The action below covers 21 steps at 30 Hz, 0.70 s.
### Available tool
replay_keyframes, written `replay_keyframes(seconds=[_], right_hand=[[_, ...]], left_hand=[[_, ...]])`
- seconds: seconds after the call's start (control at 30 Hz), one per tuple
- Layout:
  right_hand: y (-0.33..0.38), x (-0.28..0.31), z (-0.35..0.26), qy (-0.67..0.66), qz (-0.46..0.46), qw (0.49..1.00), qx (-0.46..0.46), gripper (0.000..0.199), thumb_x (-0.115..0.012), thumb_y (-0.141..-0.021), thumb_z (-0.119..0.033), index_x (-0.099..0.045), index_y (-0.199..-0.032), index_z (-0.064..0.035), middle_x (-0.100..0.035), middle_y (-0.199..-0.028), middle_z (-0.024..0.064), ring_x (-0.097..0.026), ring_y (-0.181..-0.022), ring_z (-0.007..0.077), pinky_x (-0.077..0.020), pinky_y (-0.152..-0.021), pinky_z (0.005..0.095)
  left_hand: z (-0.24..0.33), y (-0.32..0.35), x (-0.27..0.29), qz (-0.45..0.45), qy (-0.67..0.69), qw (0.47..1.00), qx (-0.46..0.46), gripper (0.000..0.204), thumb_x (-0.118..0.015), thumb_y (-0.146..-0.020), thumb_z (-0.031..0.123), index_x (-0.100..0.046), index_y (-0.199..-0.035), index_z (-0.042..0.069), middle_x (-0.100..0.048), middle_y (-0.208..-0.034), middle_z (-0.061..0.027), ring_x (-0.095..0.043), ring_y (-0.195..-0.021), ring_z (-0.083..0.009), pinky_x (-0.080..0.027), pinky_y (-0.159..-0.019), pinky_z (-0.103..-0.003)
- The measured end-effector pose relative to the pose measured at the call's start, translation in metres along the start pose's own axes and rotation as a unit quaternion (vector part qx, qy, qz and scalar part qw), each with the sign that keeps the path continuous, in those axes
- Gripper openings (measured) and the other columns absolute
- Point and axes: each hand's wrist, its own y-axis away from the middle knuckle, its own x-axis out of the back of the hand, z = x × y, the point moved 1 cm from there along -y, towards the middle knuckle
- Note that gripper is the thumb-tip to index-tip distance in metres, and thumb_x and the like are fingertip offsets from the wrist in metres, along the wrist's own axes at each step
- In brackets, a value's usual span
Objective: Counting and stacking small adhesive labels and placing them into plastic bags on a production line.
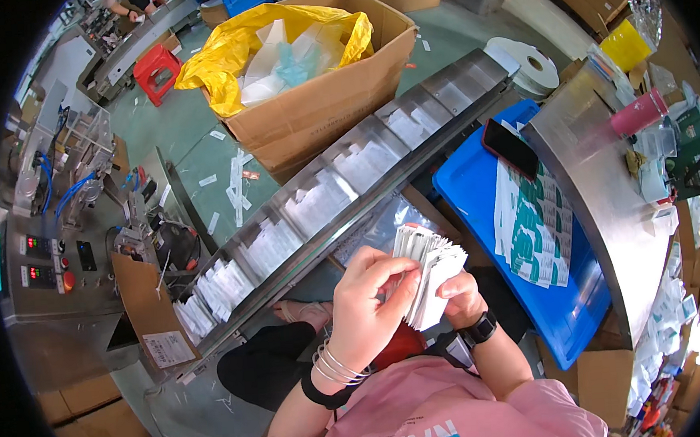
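The left hand (380, 287) pinches a fanned stack of white packets (432, 281) from one side while the right hand (461, 298) grips the other, in front of the chest. Rightward, a blue tray (461, 181) limits elbow room; ahead, open space reaches the metal trough's (481, 72) near edge. One stack appears gathered, yet more packets (317, 200) fill most compartments. A carton (336, 119) crowds the far edge.

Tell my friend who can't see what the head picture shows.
A person's left hand and right hand hold a thick stack of flat white pieces. A divided metal trough ahead holds similar pieces; beyond stands a cardboard box lined with yellow plastic.
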Motion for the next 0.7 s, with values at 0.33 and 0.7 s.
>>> replay_keyframes(seconds=[0.33,0.7], right_hand=[[-0.002,-0.003,0.002,0.010,0.035,0.999,-0.008,0.096,-0.073,-0.052,-0.014,-0.030,-0.136,0.0009,-0.054,-0.118,0.0171,-0.054,-0.108,0.0294,-0.0420,-0.096,0.0393],[0.000,0.002,0.010,0.001,0.036,0.999,0.011,0.083,-0.071,-0.062,-0.011,-0.032,-0.135,-0.0017,-0.054,-0.117,0.0148,-0.057,-0.103,0.0268,-0.0482,-0.088,0.0375]], left_hand=[[-0.007,0.012,-0.019,0.090,-0.124,0.986,-0.067,0.020,-0.064,-0.082,0.007,-0.051,-0.095,0.000,-0.046,-0.090,-0.0118,-0.050,-0.079,-0.0212,-0.042,-0.068,-0.031],[-0.025,0.016,-0.024,0.103,-0.059,0.989,0.089,0.029,-0.067,-0.083,0.019,-0.044,-0.081,0.002,-0.044,-0.079,-0.0091,-0.044,-0.066,-0.0213,-0.038,-0.059,-0.031]])
